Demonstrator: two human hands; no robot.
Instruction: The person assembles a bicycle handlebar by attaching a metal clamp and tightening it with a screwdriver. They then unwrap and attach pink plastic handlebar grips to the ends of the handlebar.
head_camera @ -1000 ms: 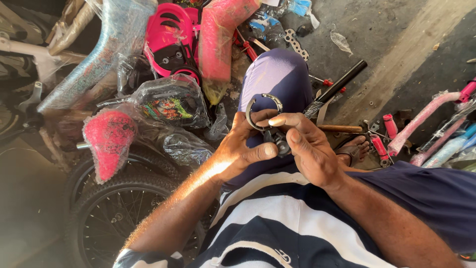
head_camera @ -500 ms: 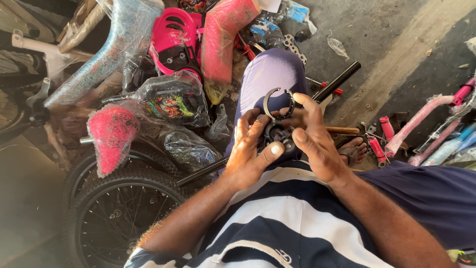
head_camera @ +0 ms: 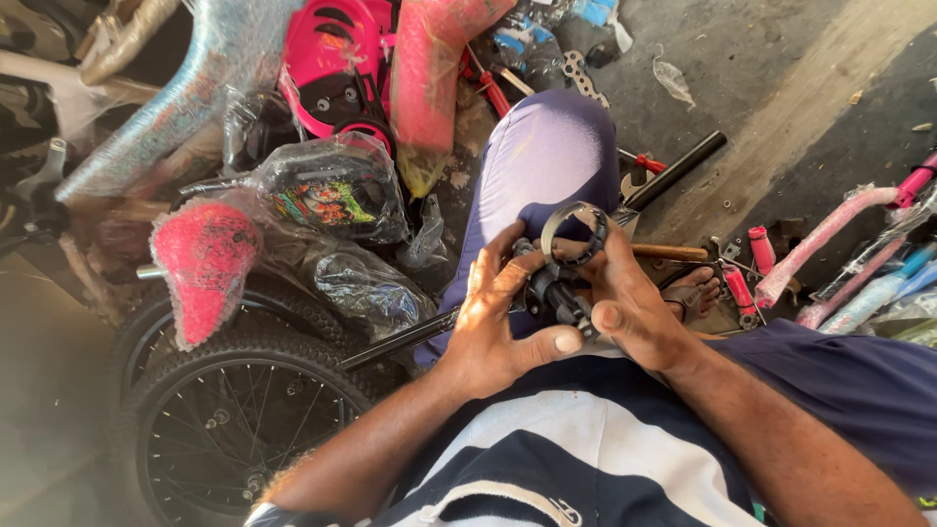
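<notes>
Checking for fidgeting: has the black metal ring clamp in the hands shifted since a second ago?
Yes, slightly. The black metal ring clamp has risen up the purple-trousered knee, both hands clasping the part beneath it.

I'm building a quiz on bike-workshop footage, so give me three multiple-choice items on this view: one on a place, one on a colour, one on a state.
1. Where is the bicycle wheel?
A. lower left
B. upper right
C. on the lap

2. What colour is the wrapped saddle?
A. green
B. pink-red
C. white

3. How is the black clamp part held?
A. left hand only
B. lying untouched
C. by both hands

Answers: A, it fills the lower-left corner; B, its plastic-covered top is pink-red; C, the right hand grips it too.
</notes>
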